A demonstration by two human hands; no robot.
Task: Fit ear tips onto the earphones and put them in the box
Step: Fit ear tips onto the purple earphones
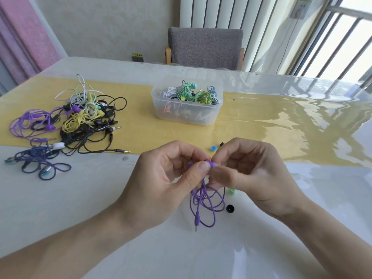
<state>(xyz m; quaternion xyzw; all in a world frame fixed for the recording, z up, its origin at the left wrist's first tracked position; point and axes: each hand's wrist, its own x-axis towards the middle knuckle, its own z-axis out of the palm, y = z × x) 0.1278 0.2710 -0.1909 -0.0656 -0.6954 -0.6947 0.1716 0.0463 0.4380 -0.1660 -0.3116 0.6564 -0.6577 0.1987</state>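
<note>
Both hands [203,174] pinching purple earphone [210,163] over glossy white table [84,198]; grey chair [205,47] beyond.

Bright daylight comes in through the window [346,37] at the upper right and throws wide glare and rippled reflections across the glossy table [302,121]. Shadows under the arms are soft and faint. The wide lens bends straight lines toward the edges, and the picture is slightly soft overall.
</note>
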